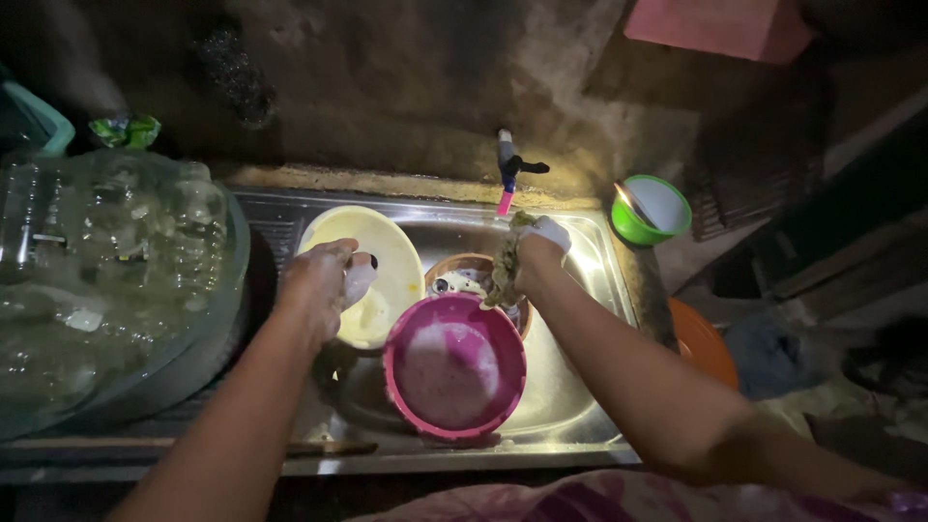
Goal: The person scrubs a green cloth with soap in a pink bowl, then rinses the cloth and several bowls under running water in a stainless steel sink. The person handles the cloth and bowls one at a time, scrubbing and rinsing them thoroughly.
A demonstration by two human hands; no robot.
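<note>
Left hand [319,280]: fingers curled around a white cup [360,280], above the yellow bowl [372,253].
Right hand [536,256]: fingers closed on a soapy scrub pad [505,271], over the sink [580,387], beside the pink bowl [454,367].

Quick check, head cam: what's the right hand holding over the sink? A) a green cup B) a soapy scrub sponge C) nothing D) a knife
B: the right hand grips a sudsy, yellowish sponge above the pink bowl in the sink; the green bowl sits apart on the ledge.
</note>
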